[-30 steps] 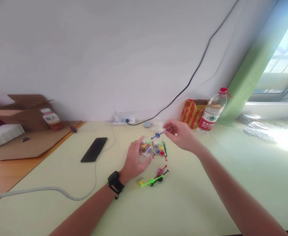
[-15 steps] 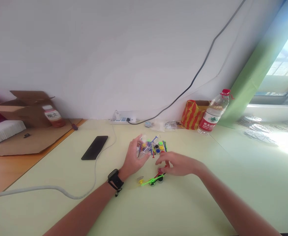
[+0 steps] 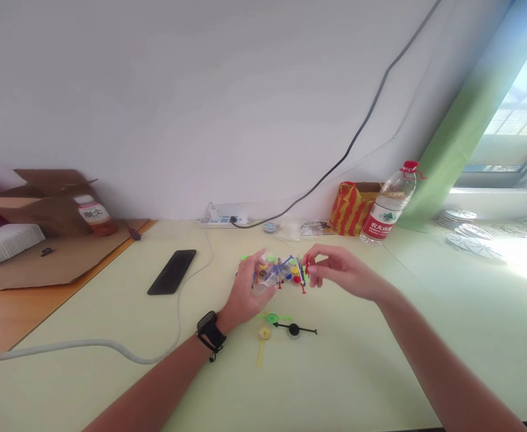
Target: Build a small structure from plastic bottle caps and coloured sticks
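Observation:
My left hand (image 3: 242, 300) curves around the near left side of a pile of colourful plastic spinner pieces (image 3: 286, 271), thumb and fingers apart and touching it. Pinched in the fingertips of my right hand (image 3: 335, 270) is a small red plastic piece (image 3: 307, 263), held up at the pile's right edge. Nearer me on the table lie a black arrow spinner (image 3: 294, 329), a green spinner (image 3: 272, 318) and a yellow spinner (image 3: 264, 333), each a pointer with a round disc. Parts of the pile are hidden behind my left fingers.
A black phone (image 3: 172, 272) and a white cable (image 3: 110, 347) lie to the left. At the back are a power strip (image 3: 222, 221), a striped bag (image 3: 351, 210) and a large water bottle (image 3: 387, 207). A cardboard box (image 3: 60, 204) and a drink bottle (image 3: 95, 215) stand far left.
My right hand has moved away from me to the pile's right edge, with a red piece in its fingers. The green, yellow and black spinners now lie farther apart. My left hand stays nearly still.

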The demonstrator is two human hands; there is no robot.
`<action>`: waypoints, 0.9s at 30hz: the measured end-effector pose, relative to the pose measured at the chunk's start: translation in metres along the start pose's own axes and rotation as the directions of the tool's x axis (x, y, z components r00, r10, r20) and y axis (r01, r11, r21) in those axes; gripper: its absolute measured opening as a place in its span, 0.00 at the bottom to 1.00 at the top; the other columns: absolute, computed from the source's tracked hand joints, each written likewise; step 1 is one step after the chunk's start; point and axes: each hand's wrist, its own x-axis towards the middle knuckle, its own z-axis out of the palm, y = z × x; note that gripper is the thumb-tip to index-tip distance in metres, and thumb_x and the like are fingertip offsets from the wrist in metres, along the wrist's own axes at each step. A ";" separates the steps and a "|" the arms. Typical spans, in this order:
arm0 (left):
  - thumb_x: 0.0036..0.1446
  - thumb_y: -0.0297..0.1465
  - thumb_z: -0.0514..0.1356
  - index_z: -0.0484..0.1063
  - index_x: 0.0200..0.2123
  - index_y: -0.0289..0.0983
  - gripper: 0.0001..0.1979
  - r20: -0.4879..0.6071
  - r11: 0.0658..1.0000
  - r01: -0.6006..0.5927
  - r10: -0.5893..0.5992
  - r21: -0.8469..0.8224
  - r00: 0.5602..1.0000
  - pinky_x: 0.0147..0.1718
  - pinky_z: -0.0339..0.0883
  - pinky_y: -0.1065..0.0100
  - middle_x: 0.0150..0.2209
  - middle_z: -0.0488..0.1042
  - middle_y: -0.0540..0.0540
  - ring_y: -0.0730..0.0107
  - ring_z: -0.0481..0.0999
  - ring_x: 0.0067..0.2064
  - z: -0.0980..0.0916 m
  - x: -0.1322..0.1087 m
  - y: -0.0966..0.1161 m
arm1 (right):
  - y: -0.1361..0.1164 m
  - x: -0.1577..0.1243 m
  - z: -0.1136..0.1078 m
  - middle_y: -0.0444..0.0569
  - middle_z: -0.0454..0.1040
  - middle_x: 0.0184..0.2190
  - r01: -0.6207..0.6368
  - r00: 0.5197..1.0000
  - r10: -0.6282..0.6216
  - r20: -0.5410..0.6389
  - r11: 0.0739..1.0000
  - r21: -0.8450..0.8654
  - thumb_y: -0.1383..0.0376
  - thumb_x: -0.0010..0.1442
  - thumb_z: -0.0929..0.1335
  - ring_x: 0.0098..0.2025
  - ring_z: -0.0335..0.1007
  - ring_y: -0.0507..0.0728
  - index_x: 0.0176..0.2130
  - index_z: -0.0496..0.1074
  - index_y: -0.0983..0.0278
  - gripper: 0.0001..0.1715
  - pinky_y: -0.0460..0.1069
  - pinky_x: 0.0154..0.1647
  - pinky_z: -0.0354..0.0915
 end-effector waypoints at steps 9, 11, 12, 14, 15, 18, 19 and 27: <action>0.58 0.32 0.64 0.53 0.68 0.44 0.38 0.042 1.000 -0.022 0.022 -0.003 0.999 0.56 0.62 0.49 0.55 0.66 0.39 0.51 0.67 0.54 -0.002 -0.001 0.010 | -0.003 0.030 0.007 0.49 0.79 0.29 -0.008 0.929 -0.040 -0.367 0.992 -0.128 0.48 0.61 0.69 0.28 0.74 0.55 0.36 0.77 0.63 0.21 0.50 0.29 0.71; 0.58 0.32 0.64 0.53 0.68 0.45 0.38 0.040 0.999 -0.034 0.035 -0.011 0.999 0.55 0.63 0.49 0.55 0.66 0.39 0.51 0.67 0.54 -0.001 -0.002 0.011 | -0.001 0.035 0.014 0.47 0.77 0.28 -0.030 0.940 -0.032 -0.339 0.984 -0.176 0.50 0.61 0.69 0.27 0.72 0.54 0.40 0.75 0.63 0.19 0.49 0.27 0.69; 0.57 0.32 0.64 0.53 0.68 0.45 0.38 0.037 0.999 -0.040 0.040 -0.013 0.998 0.54 0.63 0.49 0.56 0.66 0.39 0.51 0.68 0.54 -0.001 -0.002 0.011 | 0.000 0.037 0.017 0.46 0.77 0.28 -0.035 0.937 -0.044 -0.346 0.976 -0.217 0.51 0.61 0.70 0.26 0.72 0.54 0.42 0.74 0.62 0.18 0.48 0.26 0.67; 0.57 0.31 0.64 0.53 0.69 0.45 0.39 0.027 0.999 -0.046 0.046 -0.013 0.999 0.53 0.63 0.49 0.56 0.67 0.39 0.50 0.68 0.53 0.000 -0.003 0.011 | 0.001 0.040 0.022 0.44 0.77 0.29 -0.038 0.915 -0.100 -0.391 0.943 -0.332 0.52 0.60 0.70 0.24 0.69 0.52 0.44 0.71 0.60 0.18 0.48 0.24 0.64; 0.57 0.31 0.64 0.53 0.69 0.45 0.39 0.023 0.999 -0.046 0.046 -0.012 0.999 0.53 0.63 0.49 0.56 0.67 0.39 0.51 0.68 0.52 0.000 -0.003 0.011 | 0.000 0.041 0.023 0.44 0.77 0.30 -0.039 0.892 -0.142 -0.428 0.921 -0.387 0.52 0.60 0.71 0.23 0.68 0.51 0.44 0.70 0.60 0.17 0.47 0.24 0.63; 0.58 0.31 0.64 0.53 0.68 0.45 0.37 0.014 0.999 -0.030 0.030 -0.020 0.999 0.54 0.63 0.49 0.53 0.68 0.40 0.52 0.68 0.51 0.000 -0.003 0.010 | -0.002 0.038 0.021 0.43 0.75 0.29 -0.055 0.802 -0.247 -0.544 0.877 -0.478 0.53 0.62 0.68 0.20 0.62 0.50 0.40 0.69 0.60 0.13 0.48 0.23 0.59; 0.58 0.32 0.63 0.54 0.68 0.45 0.37 0.012 1.000 -0.016 0.016 -0.026 1.000 0.54 0.63 0.49 0.53 0.68 0.40 0.53 0.68 0.51 0.000 -0.003 0.009 | -0.002 0.035 0.020 0.43 0.74 0.27 -0.072 0.783 -0.260 -0.565 0.864 -0.498 0.53 0.64 0.67 0.20 0.60 0.50 0.37 0.68 0.60 0.13 0.48 0.23 0.57; 0.64 0.35 0.60 0.56 0.66 0.44 0.29 -0.092 0.983 0.081 -0.097 -0.163 0.991 0.53 0.63 0.54 0.48 0.68 0.43 0.59 0.68 0.48 0.002 0.000 -0.003 | 0.019 -0.025 0.041 0.45 0.78 0.33 -0.127 0.973 0.225 0.056 0.719 -0.683 0.59 0.54 0.74 0.35 0.72 0.59 0.32 0.72 0.59 0.09 0.50 0.33 0.60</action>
